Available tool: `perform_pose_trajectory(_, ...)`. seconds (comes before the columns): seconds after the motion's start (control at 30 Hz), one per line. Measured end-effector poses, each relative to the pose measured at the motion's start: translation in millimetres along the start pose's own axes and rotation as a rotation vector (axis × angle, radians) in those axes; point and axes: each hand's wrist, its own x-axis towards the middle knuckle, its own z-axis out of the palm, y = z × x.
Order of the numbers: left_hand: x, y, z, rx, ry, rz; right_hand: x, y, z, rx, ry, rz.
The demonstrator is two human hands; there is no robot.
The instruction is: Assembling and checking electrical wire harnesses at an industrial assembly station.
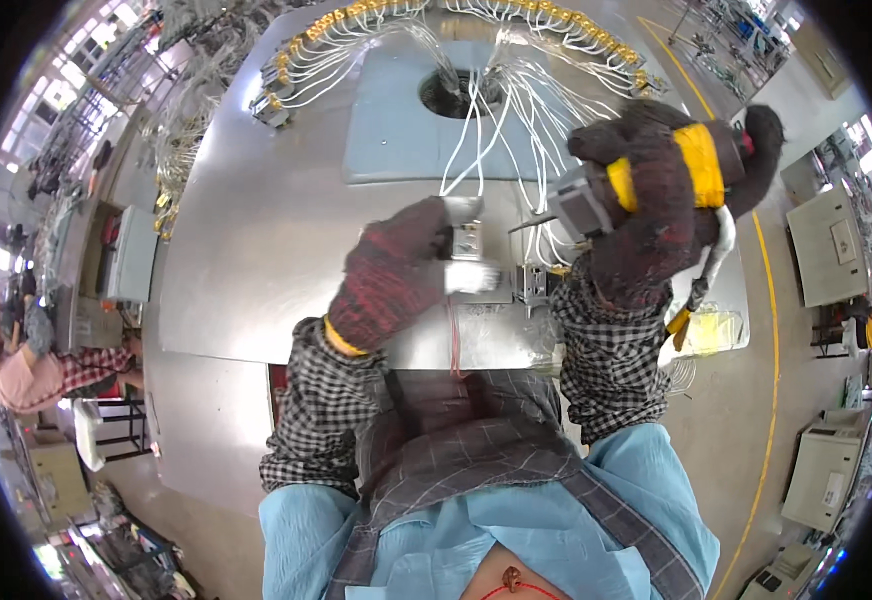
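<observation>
My left hand, in a dark red-and-black knit glove with white-covered fingertips, is closed on a small metal block near the front of the metal table. White cables rise behind the block toward a round hole. My right hand, gloved too, is wrapped round a power screwdriver with yellow bands. Its thin bit points left toward the block, with a gap between them. Just right of my left fingertips, a small metal fixture sits at the table's front.
A blue mat surrounds the dark hole. Gold-coloured connectors on white cables form an arc along the table's far edge. A yellowish packet lies at the right front corner. Another person sits far left.
</observation>
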Motion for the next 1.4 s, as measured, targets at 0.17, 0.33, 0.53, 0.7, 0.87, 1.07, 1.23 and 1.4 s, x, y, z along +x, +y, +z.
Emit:
perform_pose_trajectory(0.17, -4.5, -1.4, -6.0, 0.213, 0.027, 0.296, -12.4, -6.7, 8.3, -0.052, -0.11, 0.118)
perform_pose_trajectory(0.33, -1.4, 4.1, -4.2, 0.201, -0.002, 0.135, -17.7, -13.2, 5.5, -0.024, -0.216, 0.21)
perform_pose_trajectory(0.53, -0.5, 2.1, -0.7, 0.236, -0.021, 0.042, -21.4, 4.6, 11.6, -0.035, -0.202, 0.214)
perform_pose_trajectory(0.7, -6.7, -5.3, -8.4, 0.477, 0.121, 0.361, -25.8, 11.2, 18.1, -0.015, -0.104, 0.129)
perform_pose_trajectory(0.87, -20.5, -32.0, -42.1, 0.462, 0.181, 0.246, -29.4, 11.1, 24.9, -0.017, -0.092, 0.102)
perform_pose_trajectory(1.07, -18.7, -45.6, -60.6, -0.256, -0.019, -0.131, -30.5, 10.8, 24.6, -0.008, -0.118, 0.125)
perform_pose_trajectory(1.23, -28.6, -18.5, -53.5, -0.059, 0.311, 0.222, -32.8, 6.1, 18.4, -0.014, -0.187, 0.182)
perform_pose_trajectory(1.4, -32.6, -16.3, -6.0, -0.037, 0.193, 0.268, -35.5, 3.1, 12.2, -0.012, -0.24, 0.244)
